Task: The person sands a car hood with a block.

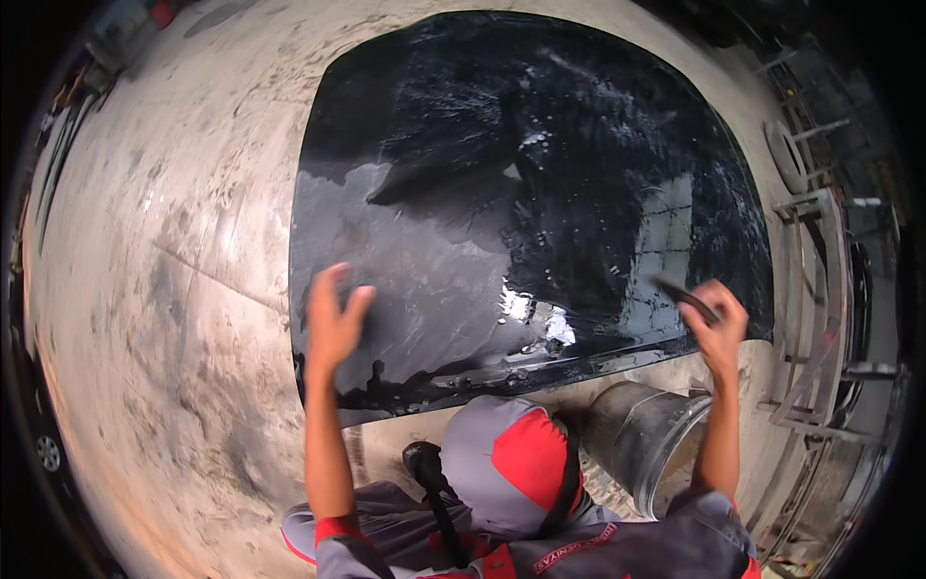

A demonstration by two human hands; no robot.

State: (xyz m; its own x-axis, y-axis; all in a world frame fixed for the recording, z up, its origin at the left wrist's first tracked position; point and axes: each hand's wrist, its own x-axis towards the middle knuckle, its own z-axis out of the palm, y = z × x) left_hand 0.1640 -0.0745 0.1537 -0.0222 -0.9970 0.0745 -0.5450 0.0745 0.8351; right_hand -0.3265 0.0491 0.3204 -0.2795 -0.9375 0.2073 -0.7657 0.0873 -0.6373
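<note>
A large black car hood (579, 116) lies flat before me, its surface wet and shiny, with a duller grey patch on the left. Over that grey patch is my left hand (335, 314), thumb and fingers apart and nothing in it; whether it touches the hood I cannot tell. At the right, near the hood's front corner, my right hand (717, 318) grips a thin dark flat piece (687, 294) pointing up and to the left. Blur hides what kind of piece it is.
Just below the hood's near edge, by my right forearm, a dark bucket (627, 420) lies tipped. Pale stained concrete floor (193, 251) spreads to the left. Metal racks (820, 318) and a tire (786, 154) stand along the right. A car wheel (48, 452) shows at the far left.
</note>
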